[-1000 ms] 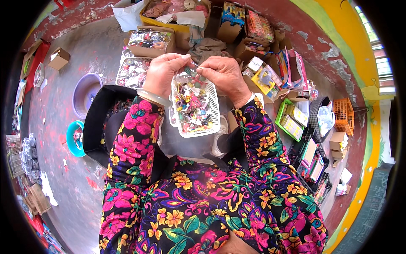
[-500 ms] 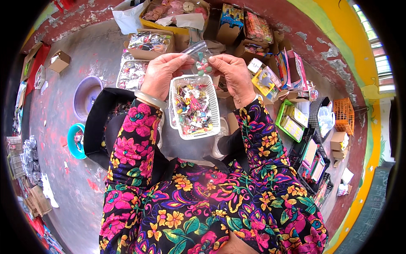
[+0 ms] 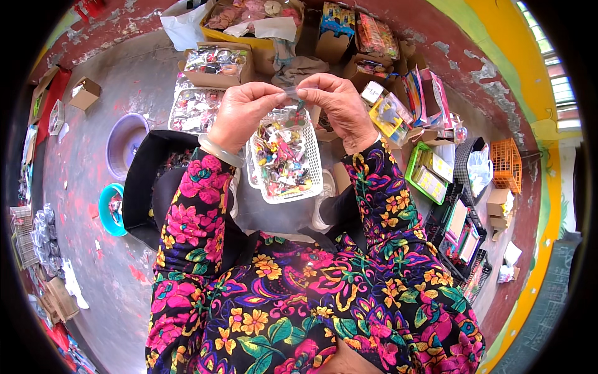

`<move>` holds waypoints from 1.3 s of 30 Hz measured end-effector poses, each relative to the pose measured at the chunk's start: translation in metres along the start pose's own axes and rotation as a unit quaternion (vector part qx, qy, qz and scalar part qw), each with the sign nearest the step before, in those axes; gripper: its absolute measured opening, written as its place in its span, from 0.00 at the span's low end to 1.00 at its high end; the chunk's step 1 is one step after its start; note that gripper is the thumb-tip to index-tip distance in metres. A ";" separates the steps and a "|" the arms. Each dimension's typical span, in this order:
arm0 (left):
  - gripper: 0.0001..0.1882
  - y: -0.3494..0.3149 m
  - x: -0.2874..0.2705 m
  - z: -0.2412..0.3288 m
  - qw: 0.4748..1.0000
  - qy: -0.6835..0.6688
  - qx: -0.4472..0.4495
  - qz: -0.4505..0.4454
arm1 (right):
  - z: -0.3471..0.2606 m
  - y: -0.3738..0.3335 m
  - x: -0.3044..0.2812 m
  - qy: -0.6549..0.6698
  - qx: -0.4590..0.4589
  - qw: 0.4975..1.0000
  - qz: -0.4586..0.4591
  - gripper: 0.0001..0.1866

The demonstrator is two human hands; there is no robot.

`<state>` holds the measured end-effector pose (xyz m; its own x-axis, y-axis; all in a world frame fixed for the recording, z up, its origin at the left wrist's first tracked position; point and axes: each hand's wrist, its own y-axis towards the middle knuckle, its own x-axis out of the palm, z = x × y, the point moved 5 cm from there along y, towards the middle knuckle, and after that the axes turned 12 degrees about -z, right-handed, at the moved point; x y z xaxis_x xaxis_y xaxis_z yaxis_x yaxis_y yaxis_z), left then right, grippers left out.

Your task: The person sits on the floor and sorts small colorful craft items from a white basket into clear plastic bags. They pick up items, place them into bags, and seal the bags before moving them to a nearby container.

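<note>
Between my two hands is a small clear zip bag (image 3: 291, 107) with a green and pink trinket inside, hanging above the far end of a white perforated basket (image 3: 316, 167). My left hand (image 3: 248, 113) pinches the bag's upper edge between thumb and forefinger. At the opposite corner, my right hand (image 3: 337, 107) pinches the same edge, thumb against fingers. The bag is thin and partly blurred, so its seal cannot be made out. Small colourful trinkets (image 3: 280, 156) fill the basket below, some in clear wrapping.
A white tray of packed items (image 3: 194, 111) and a cardboard box of packets (image 3: 218, 65) stand beyond my left hand. A black open container (image 3: 140, 187), purple basin (image 3: 128, 146) and turquoise bowl (image 3: 112, 209) sit at left. Right are a green basket (image 3: 427, 173) and black crates (image 3: 458, 237).
The bag has tilted from upright, its top edge now stretched between my fingertips and its contents lower. My hands have come slightly nearer together along that edge.
</note>
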<state>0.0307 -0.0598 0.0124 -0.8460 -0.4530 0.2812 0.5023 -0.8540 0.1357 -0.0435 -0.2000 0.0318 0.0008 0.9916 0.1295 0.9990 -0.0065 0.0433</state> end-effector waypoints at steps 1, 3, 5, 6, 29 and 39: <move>0.07 0.000 0.001 0.000 1.000 -0.001 0.003 -0.002 | -0.001 0.000 0.000 -0.019 -0.001 1.000 -0.004 0.07; 0.06 -0.001 0.001 0.002 1.000 -0.001 0.008 -0.006 | -0.002 0.000 0.002 -0.040 -0.007 0.999 -0.009 0.06; 0.06 -0.001 0.002 0.002 1.000 0.001 0.006 -0.008 | -0.003 0.000 0.003 -0.065 -0.016 0.998 -0.009 0.05; 0.06 -0.001 0.002 0.002 1.000 0.002 0.005 -0.010 | -0.003 0.000 0.004 -0.078 -0.021 0.997 -0.006 0.05; 0.08 0.003 0.003 -0.005 1.000 -0.001 -0.010 -0.010 | -0.006 -0.001 0.003 -0.122 -0.028 0.992 0.028 0.05; 0.08 0.000 0.002 0.003 1.000 0.006 -0.008 0.022 | -0.008 -0.001 0.000 -0.072 -0.024 0.997 0.033 0.04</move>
<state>0.0291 -0.0601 0.0161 -0.8253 -0.4929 0.2756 0.5361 -0.8372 0.1081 -0.0452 -0.2008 0.0395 0.0771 0.9970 -0.0091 0.9933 -0.0760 0.0874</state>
